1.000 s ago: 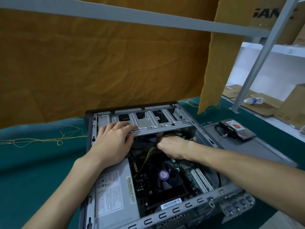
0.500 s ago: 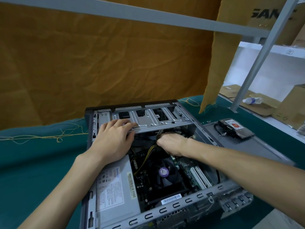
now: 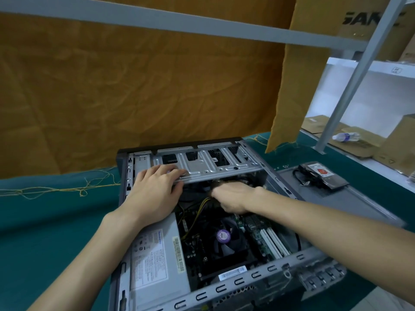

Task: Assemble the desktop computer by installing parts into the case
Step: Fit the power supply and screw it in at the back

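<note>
Loose yellow threads [image 3: 56,190] trail across the green bench [image 3: 45,232] at nine o'clock from the computer case [image 3: 224,286], which lies open on its side at the middle of the bench. The left hand [image 3: 155,194] lies flat near the case's ten o'clock corner, its palm over the far end of the grey power supply [image 3: 155,261] and its straight fingers resting on the front edge of the silver drive cage [image 3: 208,164]; its grip is apart and holds nothing. Yellow and black cables [image 3: 199,207] run from beside the power supply up toward the cage. At the case's centre sits the black cooler fan [image 3: 224,241] with a purple hub, on the motherboard [image 3: 253,234]. The right hand [image 3: 233,196] reaches in from three o'clock, just under the cage's front edge at twelve o'clock from the fan; its fingers are curled inward, and whether its grip clamps anything cannot be told, since the fingertips are hidden. At two o'clock from the case a hard drive [image 3: 323,176] with a red-marked label lies on a grey side panel [image 3: 336,198]. Farther toward two o'clock, a plastic bottle [image 3: 345,137] lies on cardboard.
</note>
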Action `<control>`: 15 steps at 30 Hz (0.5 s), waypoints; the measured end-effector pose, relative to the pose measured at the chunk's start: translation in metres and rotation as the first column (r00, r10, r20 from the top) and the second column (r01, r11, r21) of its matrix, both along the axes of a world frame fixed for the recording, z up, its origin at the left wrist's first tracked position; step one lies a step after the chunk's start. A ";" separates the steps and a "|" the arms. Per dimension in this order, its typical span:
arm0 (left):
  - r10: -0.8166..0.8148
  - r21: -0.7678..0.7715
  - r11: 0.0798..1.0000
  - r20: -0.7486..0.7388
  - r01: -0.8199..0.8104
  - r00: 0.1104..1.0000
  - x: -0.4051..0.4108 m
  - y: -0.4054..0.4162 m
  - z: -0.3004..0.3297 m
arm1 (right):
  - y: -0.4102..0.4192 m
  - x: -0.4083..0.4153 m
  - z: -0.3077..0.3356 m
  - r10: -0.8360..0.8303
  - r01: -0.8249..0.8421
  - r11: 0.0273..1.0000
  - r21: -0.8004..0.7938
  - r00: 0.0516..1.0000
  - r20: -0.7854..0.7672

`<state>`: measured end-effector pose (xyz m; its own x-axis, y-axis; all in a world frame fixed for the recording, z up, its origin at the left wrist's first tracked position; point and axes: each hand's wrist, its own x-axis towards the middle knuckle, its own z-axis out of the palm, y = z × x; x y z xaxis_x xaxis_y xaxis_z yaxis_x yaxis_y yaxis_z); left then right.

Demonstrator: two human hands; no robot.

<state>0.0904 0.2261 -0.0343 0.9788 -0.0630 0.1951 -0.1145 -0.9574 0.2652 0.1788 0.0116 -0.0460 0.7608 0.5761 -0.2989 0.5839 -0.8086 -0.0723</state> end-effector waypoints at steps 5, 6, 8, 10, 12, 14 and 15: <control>-0.032 -0.024 0.999 0.105 0.035 0.994 -0.003 -0.006 0.008 | -0.027 0.001 0.014 0.067 -0.051 0.993 0.111 0.988 -0.138; -0.079 -0.075 0.993 0.198 0.095 0.977 -0.005 -0.012 0.012 | -0.031 0.002 0.014 0.069 -0.050 0.991 0.121 0.985 -0.157; -0.172 -0.220 0.948 0.259 0.231 0.951 -0.010 -0.026 0.021 | -0.033 0.003 0.014 0.064 -0.036 0.989 0.145 0.978 -0.200; -0.281 -0.294 0.912 0.065 0.288 0.957 -0.008 -0.042 0.027 | -0.035 0.004 0.014 0.104 -0.081 0.989 0.121 0.975 -0.195; -0.328 -0.197 0.939 -0.261 0.283 0.908 0.005 -0.059 0.026 | -0.039 0.004 0.017 0.140 -0.131 0.990 0.058 0.974 -0.177; -0.251 -0.099 0.968 -0.477 0.232 0.843 0.021 -0.072 0.021 | -0.045 0.004 0.016 0.151 -0.158 0.987 -0.023 0.972 -0.178; -0.204 -0.052 0.977 -0.534 0.209 0.821 0.029 -0.077 0.017 | -0.047 0.003 0.015 0.151 -0.164 0.984 -0.062 0.973 -0.175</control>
